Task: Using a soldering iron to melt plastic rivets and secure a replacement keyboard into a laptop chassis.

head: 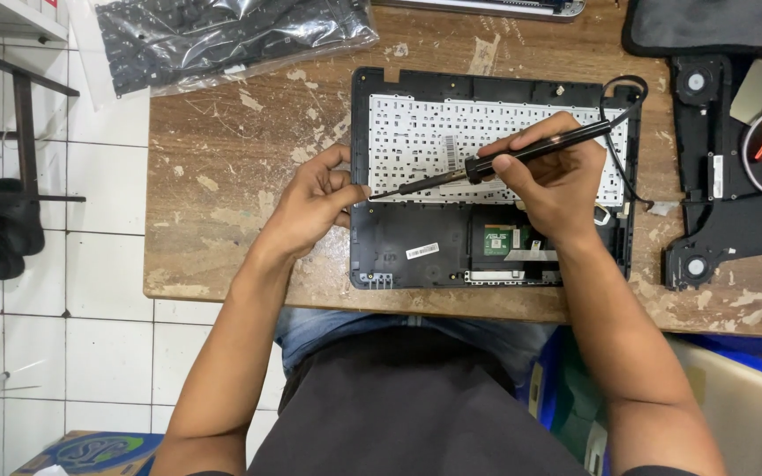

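Head view, looking down onto a worn brown wooden worktop (222, 176) with flaked paint patches.

Centre of worktop: a black plastic laptop palmrest shell (390, 251), lying inner side up, with the perforated white metal back of its keyboard (416, 132) filling the upper half. A small green circuit board (500, 240) sits in the lower half, near the front edge.

Right hand (553, 181): closed in a pen-style grip around a black-handled soldering iron (540, 148). The handle slants up to the right; the thin metal tip points down-left and reaches the lower left edge of the white keyboard back. A black cord (623, 97) runs from the handle's rear end and loops over the shell's right side.

Left hand (310, 207): fingers curled, thumb and forefinger resting against the left edge of the shell, just beside the iron tip. It holds nothing that can be made out.

Surroundings: a black keyboard in a clear plastic bag (222, 40) lies at the top left of the worktop. A black speaker-and-fan assembly (716, 176) lies to the right of the shell, apart from it. White floor tiles (90, 291) show at left.
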